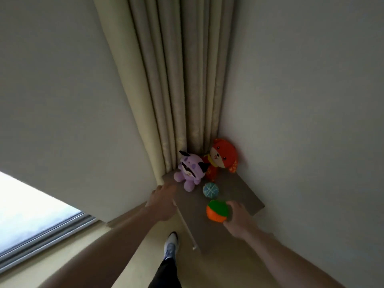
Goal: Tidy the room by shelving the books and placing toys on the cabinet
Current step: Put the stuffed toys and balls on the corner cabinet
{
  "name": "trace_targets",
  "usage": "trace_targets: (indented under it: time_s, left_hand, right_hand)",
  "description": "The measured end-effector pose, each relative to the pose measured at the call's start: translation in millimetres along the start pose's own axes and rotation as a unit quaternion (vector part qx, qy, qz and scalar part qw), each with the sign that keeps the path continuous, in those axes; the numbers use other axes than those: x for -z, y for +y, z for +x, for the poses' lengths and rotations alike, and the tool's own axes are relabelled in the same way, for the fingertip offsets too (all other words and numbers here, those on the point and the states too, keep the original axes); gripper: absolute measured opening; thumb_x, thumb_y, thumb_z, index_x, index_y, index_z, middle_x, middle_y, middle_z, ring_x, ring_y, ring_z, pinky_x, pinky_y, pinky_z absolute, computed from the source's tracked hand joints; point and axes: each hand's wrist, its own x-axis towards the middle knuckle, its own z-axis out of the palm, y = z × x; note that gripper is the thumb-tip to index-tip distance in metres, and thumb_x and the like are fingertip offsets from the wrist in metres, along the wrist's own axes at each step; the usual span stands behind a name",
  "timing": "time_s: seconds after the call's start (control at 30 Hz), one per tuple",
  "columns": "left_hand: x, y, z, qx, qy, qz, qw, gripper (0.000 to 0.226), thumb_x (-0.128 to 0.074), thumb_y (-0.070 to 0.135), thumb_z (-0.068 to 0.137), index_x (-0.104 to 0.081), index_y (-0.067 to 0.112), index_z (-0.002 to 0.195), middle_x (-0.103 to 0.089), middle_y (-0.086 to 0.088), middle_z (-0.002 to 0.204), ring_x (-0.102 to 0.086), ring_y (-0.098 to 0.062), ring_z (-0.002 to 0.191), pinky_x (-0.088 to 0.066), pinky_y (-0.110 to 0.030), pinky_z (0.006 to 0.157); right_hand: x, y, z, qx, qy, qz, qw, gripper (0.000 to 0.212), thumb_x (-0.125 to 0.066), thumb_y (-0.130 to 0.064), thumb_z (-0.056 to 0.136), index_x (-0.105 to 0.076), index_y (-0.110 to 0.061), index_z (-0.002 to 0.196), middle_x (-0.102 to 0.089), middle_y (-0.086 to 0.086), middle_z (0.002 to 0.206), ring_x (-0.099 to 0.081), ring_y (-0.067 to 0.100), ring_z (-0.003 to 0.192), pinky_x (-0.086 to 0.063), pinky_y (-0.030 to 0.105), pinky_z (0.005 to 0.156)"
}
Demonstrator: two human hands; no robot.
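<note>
Right hand (236, 217) gripped the orange-and-green ball (217, 210) on the cabinet (245, 196); left hand (163, 201), fingers straight, rested at its edge. Best released once settled, clear of the blue ball (211, 190).

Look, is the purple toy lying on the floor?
No, the purple plush toy sits on the cabinet top beside the red plush toy.

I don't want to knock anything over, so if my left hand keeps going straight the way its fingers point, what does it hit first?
Most likely the purple plush: the left hand points up the cabinet top toward it. Depth is unclear from one view.
</note>
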Motion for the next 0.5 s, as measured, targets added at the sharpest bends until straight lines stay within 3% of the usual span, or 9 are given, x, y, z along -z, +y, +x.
trace_targets:
  time_s: [0.5]
  left_hand:
    - [-27.0, -30.0, -170.8, 0.132, 0.065, -0.048, 0.988, 0.066, -0.068, 0.032, 0.086, -0.045, 0.027, 0.148, -0.038, 0.005, 0.154, -0.045, -0.024, 0.136, -0.038, -0.036, 0.113]
  right_hand:
    - [-20.7, -49.8, -66.4, 0.172, -0.058, -0.094, 0.979, 0.072, -0.071, -0.029, 0.087, -0.039, -0.024, 0.152, -0.040, -0.003, 0.154, -0.045, 0.015, 0.138, -0.036, 0.027, 0.114]
